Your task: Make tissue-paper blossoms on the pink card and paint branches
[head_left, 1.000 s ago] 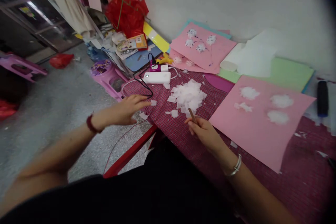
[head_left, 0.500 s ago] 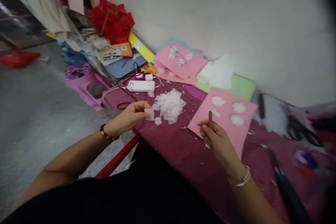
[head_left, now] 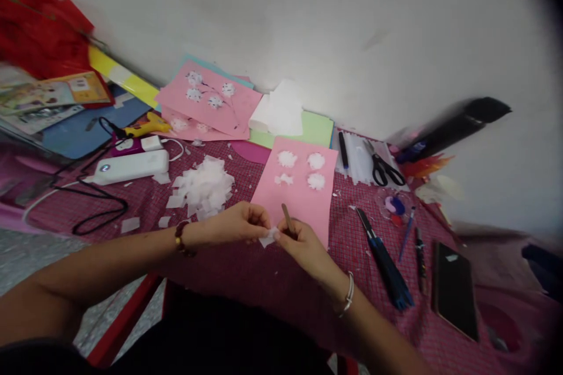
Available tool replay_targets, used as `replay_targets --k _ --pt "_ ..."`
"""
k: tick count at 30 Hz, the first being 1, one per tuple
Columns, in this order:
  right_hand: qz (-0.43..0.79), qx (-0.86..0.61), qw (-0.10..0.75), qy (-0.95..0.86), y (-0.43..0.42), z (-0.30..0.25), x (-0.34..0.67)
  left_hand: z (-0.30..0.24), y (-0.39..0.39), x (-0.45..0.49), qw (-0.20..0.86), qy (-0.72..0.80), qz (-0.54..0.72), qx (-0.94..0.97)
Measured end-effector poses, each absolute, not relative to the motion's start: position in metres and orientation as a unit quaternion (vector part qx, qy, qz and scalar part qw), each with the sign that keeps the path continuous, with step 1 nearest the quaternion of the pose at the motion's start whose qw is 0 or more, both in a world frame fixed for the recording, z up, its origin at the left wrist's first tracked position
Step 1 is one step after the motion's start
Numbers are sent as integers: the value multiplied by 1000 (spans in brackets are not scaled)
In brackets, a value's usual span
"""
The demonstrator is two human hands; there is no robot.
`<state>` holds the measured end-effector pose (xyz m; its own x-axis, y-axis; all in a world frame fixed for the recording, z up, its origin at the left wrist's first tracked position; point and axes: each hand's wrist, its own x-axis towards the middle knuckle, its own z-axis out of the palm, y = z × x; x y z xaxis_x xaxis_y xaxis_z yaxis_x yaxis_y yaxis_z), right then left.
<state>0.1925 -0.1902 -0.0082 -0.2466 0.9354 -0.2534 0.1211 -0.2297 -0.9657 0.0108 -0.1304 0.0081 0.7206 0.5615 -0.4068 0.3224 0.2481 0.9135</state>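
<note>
My left hand (head_left: 235,224), closed in a pinch, holds one edge of a small white tissue paper square (head_left: 266,239). The fingertips of my right hand (head_left: 308,249) meet the same square from the other side. A thin brown stick (head_left: 287,217) stands up out of my right hand, gripped among its fingers. Just beyond both hands lies a pink sheet (head_left: 294,205) with several fluffy white paper tufts (head_left: 315,181) on it; one tuft is smaller than the others. Left of the sheet is a heap of white tissue squares (head_left: 204,184).
A white power bank (head_left: 132,166) and black cable lie at left, near a yellow glue gun (head_left: 147,125). Finished-looking pink sheets (head_left: 215,79) rest against the wall. On the right are scissors (head_left: 382,167), a box cutter (head_left: 385,266), a paintbrush (head_left: 407,234) and a phone (head_left: 455,290).
My left hand has carried the tissue square right, away from the heap, to my right hand. Both hands now meet at the square. The view has turned to the right.
</note>
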Motion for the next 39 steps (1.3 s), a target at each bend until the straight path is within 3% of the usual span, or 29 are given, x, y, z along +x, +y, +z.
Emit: replay_targets --k 3,9,14,22,28,34,39 --pt "584 -518 369 -504 -181 -11 204 14 -110 14 652 368 81 658" --pt "430 -574 533 -450 -144 -19 250 14 -57 36 483 429 161 746" --pt "400 -578 533 -471 -133 -27 264 -11 -40 67 458 435 139 763" --pt "370 -559 551 -497 -125 -41 255 -23 -37 91 298 451 156 827" --pt "342 -549 559 -519 -125 -43 251 -6 -17 71 355 453 166 801" --pt "353 -552 562 -506 -124 -45 250 29 6 41 541 348 119 756" --pt "344 -561 551 -512 -123 -48 253 3 24 53 616 265 43 740"
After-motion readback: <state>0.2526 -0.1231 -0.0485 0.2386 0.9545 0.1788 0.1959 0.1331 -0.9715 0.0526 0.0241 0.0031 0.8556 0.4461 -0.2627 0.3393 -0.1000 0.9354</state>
